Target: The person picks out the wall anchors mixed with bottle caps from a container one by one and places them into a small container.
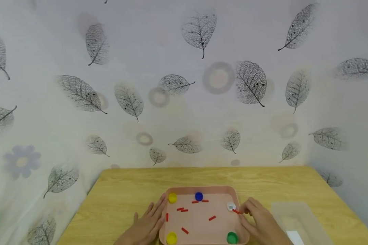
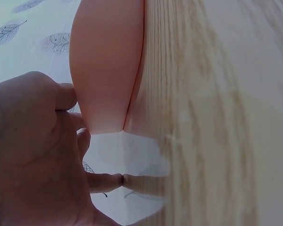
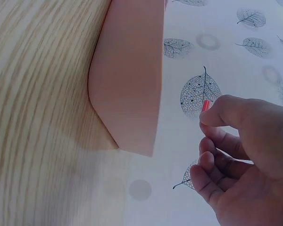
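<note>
A pink tray lies on the wooden table with several short red sticks scattered in it. My right hand pinches one red stick between thumb and index finger. In the head view that stick points over the white cap at the tray's right side. The other right fingers curl loosely below. My left hand lies along the tray's left side, fingers extended and fingertips at its wall. A green cap sits in the near right corner, and a blue cap by the far wall.
Two more caps, both yellow, sit at the tray's left: a far one and a near one. A translucent box stands right of my right hand. Behind the table rises a leaf-patterned wall.
</note>
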